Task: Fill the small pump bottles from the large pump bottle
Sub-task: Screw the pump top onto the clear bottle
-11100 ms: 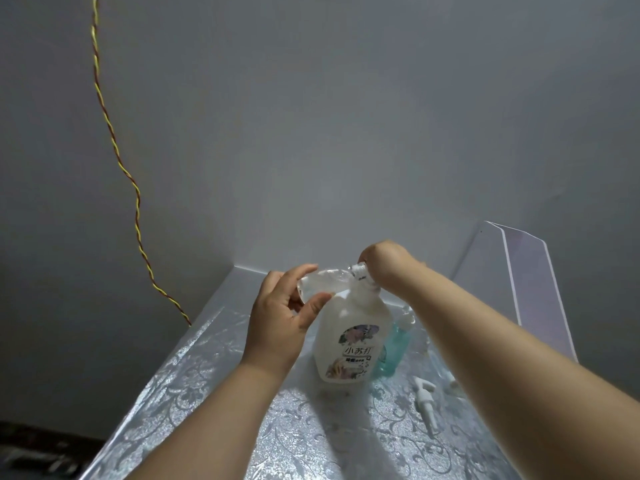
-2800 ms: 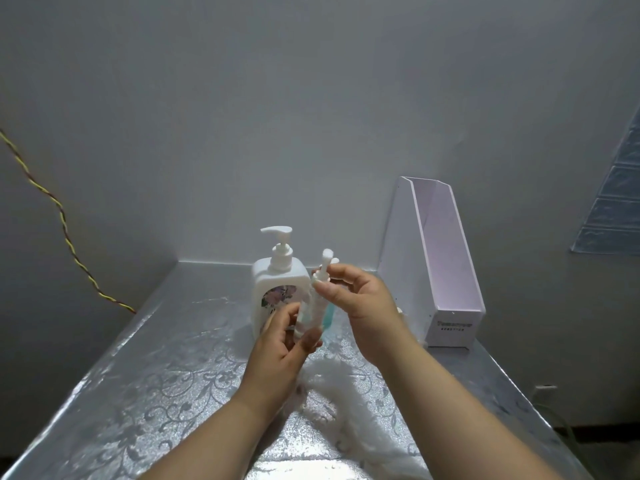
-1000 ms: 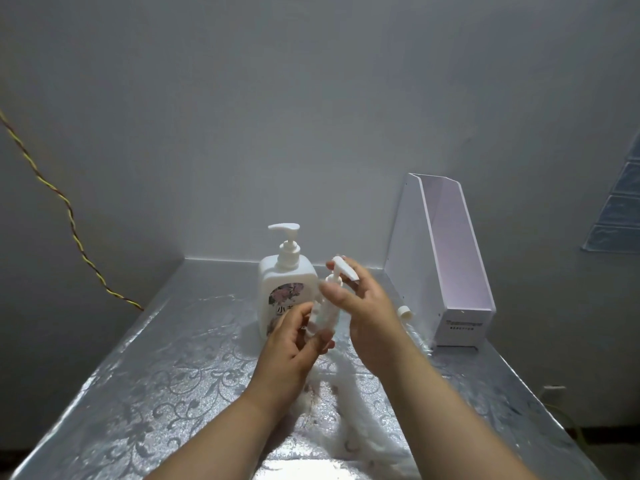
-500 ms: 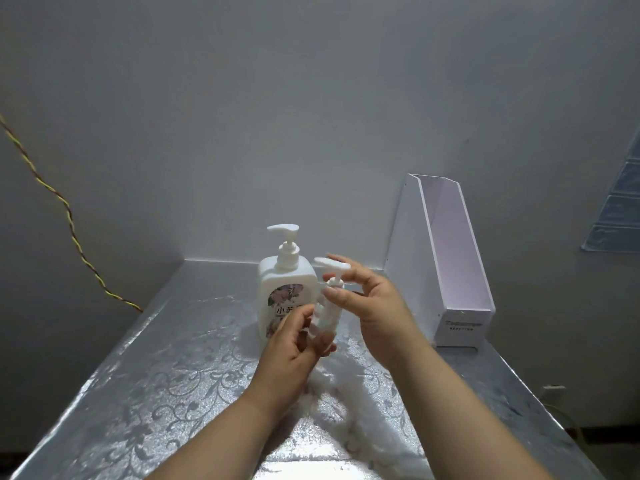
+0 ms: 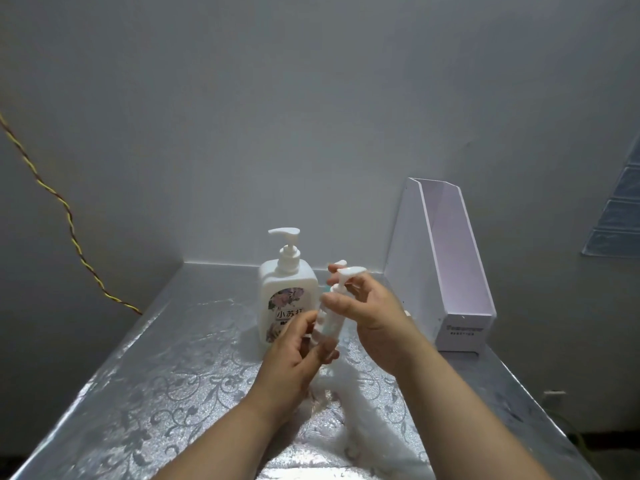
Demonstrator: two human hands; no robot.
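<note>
Pump head (image 5: 350,270) rotated since last frame. Left hand (image 5: 294,355) grips small pump bottle (image 5: 329,323) base; right hand (image 5: 374,310) pinches its collar. Large pump bottle (image 5: 287,299) just behind left hand; file box (image 5: 462,329) right of right hand.

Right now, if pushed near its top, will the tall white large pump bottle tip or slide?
Probably tips: the tall white large pump bottle stands upright, taller than wide. Pushed low, it may slide on the glossy silver patterned table cover.
</note>
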